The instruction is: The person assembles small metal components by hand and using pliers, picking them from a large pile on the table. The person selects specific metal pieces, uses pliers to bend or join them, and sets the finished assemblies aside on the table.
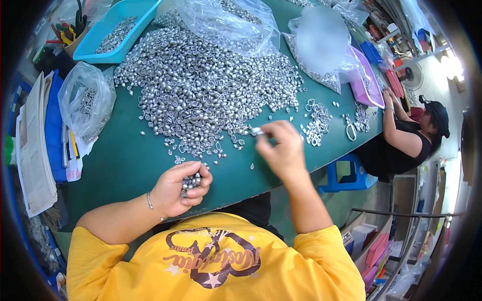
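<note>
Through one head-worn fisheye I look steeply down, close over the left hand (183,185) and right hand (282,150); the shirt (281,266) fills six o'clock, the table (125,168) runs toward twelve, a co-worker (407,140) shows farther off at three.

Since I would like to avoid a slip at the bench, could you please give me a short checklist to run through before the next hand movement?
1. Left hand holding its handful: ok, several small silver pieces sit in its curled grip.
2. Right hand pinch secure: cannot tell, something small and pale shows at its fingertips, but unclearly.
3. Pile in front of both hands: ok, heaped on the green table.
4. No strays: not ok, a stray piece lies near the table's edge.
5. Co-worker's hands apart: ok, they are off to the right, by the purple tray.
</note>
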Demonstrator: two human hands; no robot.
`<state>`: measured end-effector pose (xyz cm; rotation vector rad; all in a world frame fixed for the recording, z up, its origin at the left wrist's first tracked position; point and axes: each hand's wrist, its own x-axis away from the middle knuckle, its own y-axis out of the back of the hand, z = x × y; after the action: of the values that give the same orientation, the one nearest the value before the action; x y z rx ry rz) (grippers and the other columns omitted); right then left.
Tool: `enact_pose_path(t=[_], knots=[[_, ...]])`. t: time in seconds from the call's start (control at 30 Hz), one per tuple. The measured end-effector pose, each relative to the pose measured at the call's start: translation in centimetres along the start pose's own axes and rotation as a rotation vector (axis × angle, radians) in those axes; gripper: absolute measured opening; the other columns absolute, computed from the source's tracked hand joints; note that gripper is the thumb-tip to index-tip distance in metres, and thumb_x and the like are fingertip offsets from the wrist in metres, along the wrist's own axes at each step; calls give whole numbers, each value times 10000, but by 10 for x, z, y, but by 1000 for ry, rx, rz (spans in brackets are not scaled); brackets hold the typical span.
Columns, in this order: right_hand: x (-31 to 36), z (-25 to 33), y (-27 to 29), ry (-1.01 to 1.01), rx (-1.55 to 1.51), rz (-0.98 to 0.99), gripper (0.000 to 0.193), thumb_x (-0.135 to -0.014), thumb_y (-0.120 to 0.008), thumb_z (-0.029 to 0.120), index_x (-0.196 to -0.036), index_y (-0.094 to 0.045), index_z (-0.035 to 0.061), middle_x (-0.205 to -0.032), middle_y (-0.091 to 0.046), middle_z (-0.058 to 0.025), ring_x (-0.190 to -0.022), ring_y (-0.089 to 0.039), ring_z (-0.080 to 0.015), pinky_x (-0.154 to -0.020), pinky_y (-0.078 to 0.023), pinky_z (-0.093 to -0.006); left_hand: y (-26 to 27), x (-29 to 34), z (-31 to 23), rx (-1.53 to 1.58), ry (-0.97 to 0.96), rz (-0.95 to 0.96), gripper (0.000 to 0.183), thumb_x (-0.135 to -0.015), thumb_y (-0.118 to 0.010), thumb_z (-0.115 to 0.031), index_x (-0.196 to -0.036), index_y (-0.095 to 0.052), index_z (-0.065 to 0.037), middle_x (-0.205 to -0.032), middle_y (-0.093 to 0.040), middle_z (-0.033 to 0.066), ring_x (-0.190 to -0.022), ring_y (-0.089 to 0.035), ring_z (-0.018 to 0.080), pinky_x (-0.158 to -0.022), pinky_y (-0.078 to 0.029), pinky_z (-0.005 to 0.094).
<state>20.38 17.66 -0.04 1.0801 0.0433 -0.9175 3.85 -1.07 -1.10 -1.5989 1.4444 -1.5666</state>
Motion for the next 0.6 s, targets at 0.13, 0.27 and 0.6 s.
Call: enact_pose_path(t=[0.13, 0.27, 0.6], knots=[[15, -49, 39, -259, 287, -30, 120, -682, -635, 77, -786, -631, 17, -790, -583, -120, -743, -574, -270, -669, -472, -351, -4, -3, 0, -3, 17, -5, 222, -911, -399, -217, -828, -520, -51, -771, -477, 65, -507, -365, 78, -382, -275, 175], [10, -51, 44, -152, 239, -38, 128, -678, -623, 19, -806, -626, 21, -794, -566, -118, -775, -547, -286, -690, -453, -355, -2, -3, 1, 1, 13, -2, 224, -913, -396, -216, -837, -523, -48, -776, -476, 70, -514, -371, 79, -385, -280, 175], [-32, -50, 0, 69, 208, 35, 88, -703, -621, 33, -788, -599, 21, -808, -575, -114, -768, -545, -293, -696, -454, -362, 0, -2, -1, -4, 12, 13, 233, -914, -400, -223, -839, -532, -46, -780, -478, 72, -522, -378, 79, -393, -295, 174]])
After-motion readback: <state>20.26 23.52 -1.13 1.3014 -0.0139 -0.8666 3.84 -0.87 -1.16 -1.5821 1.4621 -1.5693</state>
